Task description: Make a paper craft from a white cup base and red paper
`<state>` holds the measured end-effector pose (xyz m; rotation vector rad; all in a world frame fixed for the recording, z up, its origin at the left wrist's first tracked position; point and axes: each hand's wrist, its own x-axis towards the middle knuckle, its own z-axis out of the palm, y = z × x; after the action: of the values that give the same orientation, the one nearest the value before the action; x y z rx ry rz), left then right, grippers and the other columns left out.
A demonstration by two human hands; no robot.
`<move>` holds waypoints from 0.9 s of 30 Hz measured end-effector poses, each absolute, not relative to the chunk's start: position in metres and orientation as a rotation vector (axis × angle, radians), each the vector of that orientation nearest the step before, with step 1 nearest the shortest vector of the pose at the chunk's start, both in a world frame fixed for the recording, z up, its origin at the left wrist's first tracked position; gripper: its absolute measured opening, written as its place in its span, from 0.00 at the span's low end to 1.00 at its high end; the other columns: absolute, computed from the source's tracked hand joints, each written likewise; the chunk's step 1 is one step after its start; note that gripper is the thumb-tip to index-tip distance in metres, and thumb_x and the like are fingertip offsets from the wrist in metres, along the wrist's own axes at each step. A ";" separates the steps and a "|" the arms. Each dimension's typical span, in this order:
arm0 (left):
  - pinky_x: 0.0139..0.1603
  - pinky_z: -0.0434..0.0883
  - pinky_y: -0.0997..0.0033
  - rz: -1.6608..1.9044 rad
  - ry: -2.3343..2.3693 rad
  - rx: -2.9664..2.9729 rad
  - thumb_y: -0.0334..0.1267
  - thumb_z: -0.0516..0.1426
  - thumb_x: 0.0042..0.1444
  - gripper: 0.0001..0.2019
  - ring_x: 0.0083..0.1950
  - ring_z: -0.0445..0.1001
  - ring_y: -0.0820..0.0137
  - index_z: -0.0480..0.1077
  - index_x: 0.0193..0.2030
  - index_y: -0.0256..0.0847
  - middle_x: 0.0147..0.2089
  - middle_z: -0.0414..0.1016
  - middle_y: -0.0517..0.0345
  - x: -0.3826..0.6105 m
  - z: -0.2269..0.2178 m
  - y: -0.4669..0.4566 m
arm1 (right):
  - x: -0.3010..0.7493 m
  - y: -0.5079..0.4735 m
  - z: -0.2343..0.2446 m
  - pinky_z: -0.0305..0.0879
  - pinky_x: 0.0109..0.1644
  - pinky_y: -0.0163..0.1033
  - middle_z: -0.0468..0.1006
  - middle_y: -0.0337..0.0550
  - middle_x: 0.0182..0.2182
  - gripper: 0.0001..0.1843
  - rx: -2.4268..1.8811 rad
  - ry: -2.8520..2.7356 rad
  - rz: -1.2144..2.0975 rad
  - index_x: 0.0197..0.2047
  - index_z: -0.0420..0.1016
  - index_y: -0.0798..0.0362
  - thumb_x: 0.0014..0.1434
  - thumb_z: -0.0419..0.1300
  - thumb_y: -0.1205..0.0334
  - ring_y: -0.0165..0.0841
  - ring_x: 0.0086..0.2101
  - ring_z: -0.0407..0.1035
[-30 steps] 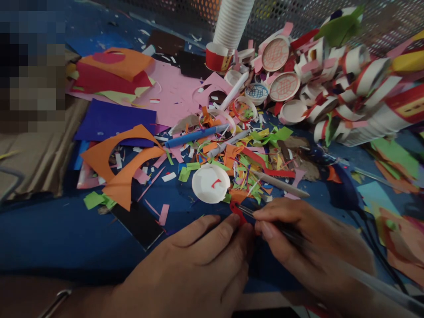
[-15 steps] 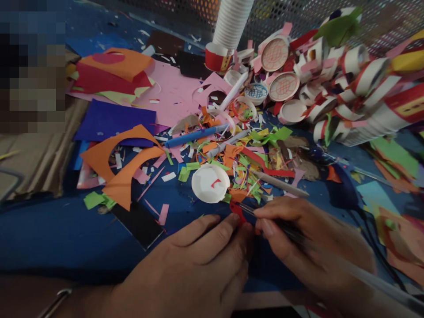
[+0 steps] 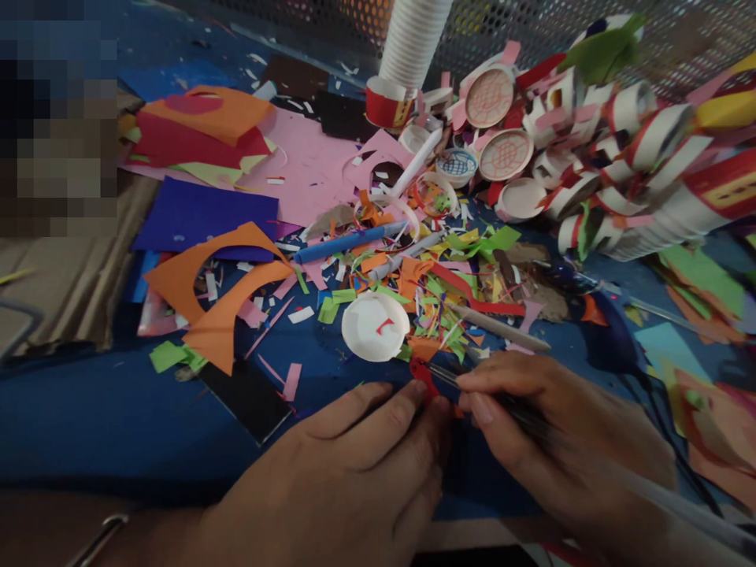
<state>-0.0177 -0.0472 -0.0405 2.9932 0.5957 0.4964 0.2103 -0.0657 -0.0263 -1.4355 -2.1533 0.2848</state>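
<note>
Red paper scrap [image 3: 420,373], where is it?

Close to the near edge of the table [image 3: 88,417], just this side of the white paper disc [image 3: 376,326] and the heap of coloured cuttings [image 3: 437,307].

And the left hand [image 3: 354,465]?

Its grip lies flat, fingers side by side, fingertips pressing on the scrap.

The right hand [image 3: 549,425]?

Its grip is pinched on a thin tool [image 3: 444,372], thumb and forefinger together. The tip touches the scrap, right beside the left fingertips.
</note>
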 end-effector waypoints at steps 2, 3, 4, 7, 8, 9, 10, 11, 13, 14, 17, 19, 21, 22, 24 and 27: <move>0.66 0.58 0.63 0.503 0.599 2.993 0.33 0.43 0.75 0.22 0.65 0.72 0.67 0.76 0.61 0.41 0.63 0.80 0.64 -0.017 -0.040 -0.047 | 0.210 -0.066 -0.026 0.76 0.46 0.28 0.84 0.32 0.35 0.08 -1.433 -2.163 0.290 0.43 0.73 0.45 0.66 0.56 0.68 0.27 0.37 0.83; 0.66 0.58 0.63 0.505 0.602 2.990 0.33 0.43 0.75 0.22 0.65 0.72 0.67 0.76 0.60 0.41 0.63 0.80 0.64 -0.017 -0.040 -0.047 | 0.210 -0.066 -0.026 0.77 0.45 0.28 0.85 0.32 0.35 0.08 -1.431 -2.168 0.294 0.43 0.73 0.45 0.66 0.56 0.68 0.28 0.37 0.83; 0.66 0.58 0.63 0.502 0.609 2.986 0.33 0.43 0.75 0.22 0.65 0.72 0.67 0.77 0.60 0.42 0.63 0.80 0.65 -0.018 -0.040 -0.047 | 0.210 -0.066 -0.026 0.77 0.45 0.28 0.85 0.32 0.35 0.08 -1.427 -2.174 0.299 0.43 0.73 0.45 0.66 0.56 0.68 0.27 0.36 0.83; 0.66 0.58 0.64 0.506 0.608 2.984 0.34 0.43 0.75 0.22 0.65 0.72 0.68 0.77 0.60 0.43 0.63 0.80 0.66 -0.019 -0.040 -0.047 | 0.209 -0.065 -0.026 0.77 0.45 0.28 0.85 0.32 0.34 0.08 -1.415 -2.179 0.306 0.43 0.73 0.45 0.65 0.57 0.68 0.27 0.36 0.83; 0.66 0.58 0.64 0.504 0.604 2.985 0.34 0.43 0.75 0.22 0.65 0.72 0.68 0.77 0.60 0.43 0.63 0.80 0.66 -0.020 -0.040 -0.048 | 0.209 -0.065 -0.026 0.77 0.45 0.28 0.85 0.32 0.34 0.07 -1.411 -2.178 0.304 0.43 0.73 0.45 0.65 0.57 0.68 0.28 0.36 0.83; 0.66 0.58 0.64 0.508 0.602 2.987 0.34 0.43 0.75 0.22 0.65 0.72 0.68 0.77 0.60 0.43 0.63 0.80 0.66 -0.020 -0.039 -0.048 | 0.209 -0.065 -0.026 0.77 0.45 0.28 0.85 0.32 0.34 0.07 -1.411 -2.174 0.301 0.43 0.73 0.45 0.65 0.57 0.67 0.27 0.36 0.83; 0.66 0.58 0.64 0.505 0.604 2.988 0.34 0.43 0.75 0.22 0.65 0.72 0.68 0.77 0.60 0.43 0.63 0.80 0.65 -0.020 -0.039 -0.049 | 0.209 -0.065 -0.026 0.77 0.45 0.28 0.85 0.32 0.34 0.07 -1.410 -2.170 0.297 0.43 0.73 0.45 0.66 0.57 0.67 0.27 0.36 0.82; 0.66 0.58 0.64 0.500 0.608 2.987 0.34 0.43 0.75 0.22 0.65 0.72 0.67 0.77 0.60 0.42 0.63 0.80 0.65 -0.020 -0.039 -0.049 | 0.209 -0.065 -0.026 0.77 0.45 0.28 0.85 0.32 0.34 0.07 -1.413 -2.166 0.296 0.43 0.73 0.45 0.66 0.57 0.67 0.27 0.36 0.82; 0.66 0.58 0.64 0.492 0.608 2.982 0.34 0.43 0.75 0.22 0.65 0.71 0.68 0.77 0.60 0.42 0.63 0.80 0.65 -0.020 -0.038 -0.048 | 0.209 -0.065 -0.026 0.77 0.45 0.28 0.85 0.31 0.35 0.08 -1.415 -2.166 0.301 0.44 0.73 0.45 0.66 0.57 0.67 0.27 0.36 0.82; 0.66 0.58 0.64 0.493 0.606 2.980 0.34 0.43 0.75 0.22 0.65 0.71 0.68 0.77 0.60 0.42 0.63 0.80 0.65 -0.019 -0.038 -0.048 | 0.209 -0.065 -0.026 0.77 0.44 0.28 0.85 0.32 0.35 0.08 -1.415 -2.172 0.306 0.44 0.73 0.45 0.66 0.57 0.67 0.27 0.36 0.82; 0.66 0.58 0.64 0.497 0.602 2.980 0.34 0.43 0.75 0.22 0.65 0.72 0.68 0.77 0.59 0.43 0.63 0.80 0.66 -0.019 -0.038 -0.047 | 0.208 -0.064 -0.025 0.78 0.43 0.30 0.85 0.32 0.35 0.08 -1.409 -2.182 0.319 0.44 0.73 0.45 0.66 0.57 0.67 0.28 0.36 0.83; 0.66 0.58 0.64 0.499 0.619 2.982 0.33 0.44 0.75 0.22 0.65 0.72 0.68 0.77 0.59 0.43 0.62 0.80 0.66 -0.019 -0.038 -0.047 | 0.207 -0.064 -0.025 0.78 0.42 0.31 0.85 0.33 0.35 0.07 -1.406 -2.177 0.328 0.43 0.73 0.45 0.66 0.57 0.67 0.29 0.35 0.83; 0.66 0.58 0.64 0.498 0.622 2.975 0.33 0.44 0.75 0.21 0.64 0.72 0.68 0.77 0.59 0.43 0.62 0.81 0.66 -0.019 -0.039 -0.048 | 0.207 -0.064 -0.025 0.78 0.42 0.32 0.85 0.33 0.35 0.08 -1.413 -2.173 0.346 0.43 0.74 0.45 0.65 0.57 0.67 0.30 0.35 0.83; 0.66 0.58 0.64 0.500 0.615 2.971 0.34 0.44 0.75 0.21 0.64 0.72 0.68 0.77 0.59 0.43 0.62 0.80 0.65 -0.019 -0.039 -0.048 | 0.207 -0.064 -0.025 0.79 0.42 0.32 0.85 0.33 0.35 0.08 -1.417 -2.174 0.354 0.43 0.74 0.45 0.65 0.57 0.68 0.30 0.35 0.83; 0.66 0.58 0.64 0.511 0.604 2.969 0.34 0.44 0.75 0.21 0.65 0.72 0.67 0.77 0.59 0.42 0.63 0.80 0.65 -0.019 -0.040 -0.048 | 0.207 -0.064 -0.025 0.79 0.41 0.33 0.86 0.34 0.35 0.08 -1.417 -2.177 0.361 0.43 0.74 0.45 0.65 0.57 0.68 0.31 0.35 0.83; 0.67 0.58 0.63 0.525 0.598 2.971 0.34 0.44 0.75 0.21 0.65 0.71 0.67 0.77 0.60 0.41 0.63 0.80 0.64 -0.020 -0.040 -0.048 | 0.208 -0.064 -0.025 0.79 0.41 0.34 0.86 0.35 0.36 0.08 -1.422 -2.179 0.357 0.44 0.74 0.45 0.65 0.57 0.67 0.32 0.35 0.83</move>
<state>-0.0197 -0.0477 -0.0400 2.9708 0.5981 0.5250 0.2080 -0.0645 -0.0251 -1.4222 -2.1788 0.3572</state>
